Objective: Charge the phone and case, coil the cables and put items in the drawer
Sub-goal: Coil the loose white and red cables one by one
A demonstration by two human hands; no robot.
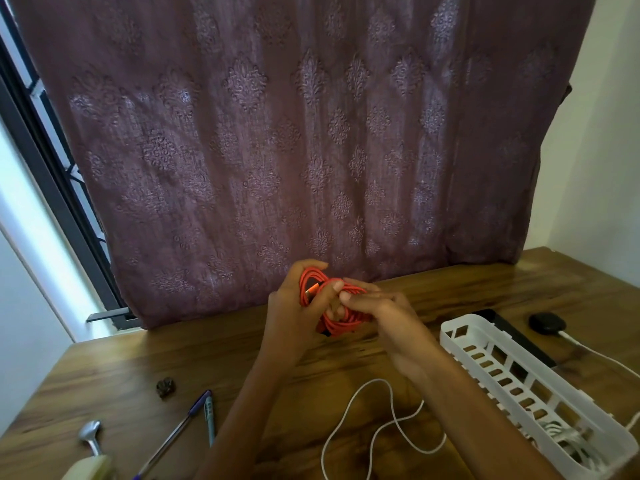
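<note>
A coiled orange-red cable is held above the wooden table near its far edge. My left hand grips the coil's upper loops, thumb across them. My right hand pinches the coil from the right, fingers curled round its strands. A loose white cable lies in curves on the table below my forearms. A white slotted plastic basket stands at the right with a white coiled cable inside. Behind it lie a dark phone and a black charging case with a white cable plugged in.
Two pens lie at the front left, beside a small dark object and a metal-headed tool with a cream handle. A purple patterned curtain hangs behind the table. A window frame is at the left.
</note>
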